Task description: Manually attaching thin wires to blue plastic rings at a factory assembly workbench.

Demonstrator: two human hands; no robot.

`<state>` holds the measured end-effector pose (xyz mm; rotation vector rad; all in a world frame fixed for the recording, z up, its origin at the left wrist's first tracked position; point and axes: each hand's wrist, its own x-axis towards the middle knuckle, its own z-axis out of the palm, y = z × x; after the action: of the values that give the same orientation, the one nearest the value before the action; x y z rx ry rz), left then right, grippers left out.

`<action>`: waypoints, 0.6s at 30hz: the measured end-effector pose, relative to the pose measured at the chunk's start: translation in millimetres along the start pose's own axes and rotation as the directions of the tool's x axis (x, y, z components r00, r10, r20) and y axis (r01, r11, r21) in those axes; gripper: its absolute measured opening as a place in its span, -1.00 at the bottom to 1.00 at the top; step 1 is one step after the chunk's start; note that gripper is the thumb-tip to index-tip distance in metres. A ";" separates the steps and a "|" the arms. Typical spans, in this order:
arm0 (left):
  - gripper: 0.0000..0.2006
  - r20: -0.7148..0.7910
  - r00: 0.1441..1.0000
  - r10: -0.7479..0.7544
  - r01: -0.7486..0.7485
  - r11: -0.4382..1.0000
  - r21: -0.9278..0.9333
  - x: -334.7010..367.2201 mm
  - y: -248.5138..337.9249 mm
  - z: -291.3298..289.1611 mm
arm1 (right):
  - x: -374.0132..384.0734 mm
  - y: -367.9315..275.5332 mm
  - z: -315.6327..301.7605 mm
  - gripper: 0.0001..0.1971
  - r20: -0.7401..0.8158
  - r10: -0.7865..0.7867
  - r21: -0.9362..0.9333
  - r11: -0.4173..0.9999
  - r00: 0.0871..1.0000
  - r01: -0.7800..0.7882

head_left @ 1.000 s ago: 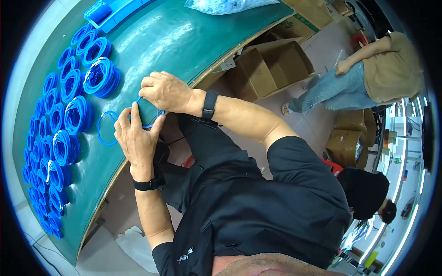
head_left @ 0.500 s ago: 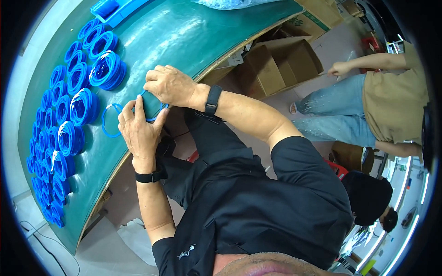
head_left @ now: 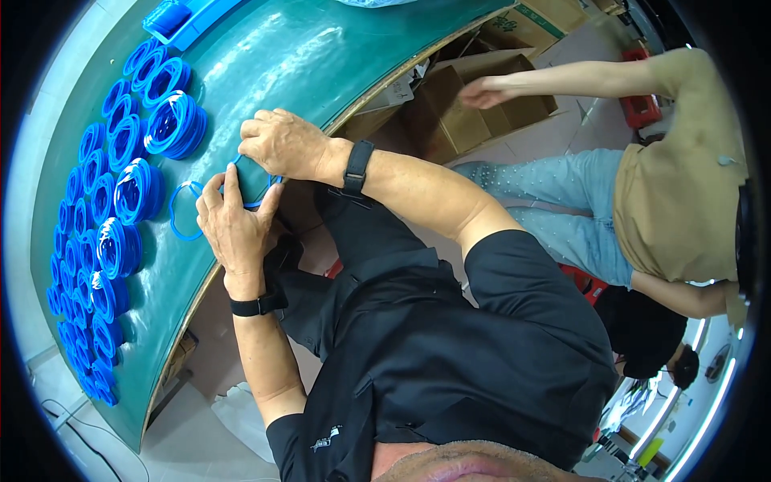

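Note:
A thin blue cord point(head_left: 174, 218) is looped under and around my hands at the near edge of the green table point(head_left: 281, 64). My left hand point(head_left: 231, 229) is on the loop, its index finger stretched toward the right hand and its thumb set apart. Part of the loop sticks out left of that hand, and another part shows by the thumb. Close by, my right hand point(head_left: 281, 146) is closed with its fingertips pinched on the cord. The exact grip under the right fingers is hidden. Each wrist wears a black band.
Many coiled blue cord bundles point(head_left: 174, 124), some with white ties, stand in rows along the table's left side. A blue tray point(head_left: 197, 28) lies at the far edge. Cardboard boxes point(head_left: 450, 104) stand beyond the table's right edge. Another person point(head_left: 666, 185) stands at the right, arm outstretched.
The other person's arm has reached out toward the boxes, with the hand now over them. My hands keep nearly the same pose on the cord, while the whole view has shifted slightly.

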<state>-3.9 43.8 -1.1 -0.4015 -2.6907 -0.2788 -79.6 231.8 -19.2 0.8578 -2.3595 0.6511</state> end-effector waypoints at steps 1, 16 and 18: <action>-0.18 -0.004 1.000 0.001 -0.001 1.000 0.002 -0.2 -0.8 0.0 | 0.6 -0.4 0.0 -0.94 0.001 -0.004 -0.003 1.000 1.000 0.004; -0.17 0.007 1.000 -0.015 0.015 1.000 -0.022 1.4 3.9 -2.7 | 0.5 0.0 -3.3 -0.87 -0.012 -0.036 -0.012 0.999 0.999 0.035; -0.17 0.015 1.000 -0.016 0.016 1.000 -0.025 0.7 5.0 -4.3 | -1.6 -1.0 -3.6 -0.91 0.002 -0.025 -0.019 1.000 1.000 0.025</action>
<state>-1.3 47.6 3.8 -0.3906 -2.7081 -0.3154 -76.7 233.9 -17.3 0.8778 -2.3492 0.6171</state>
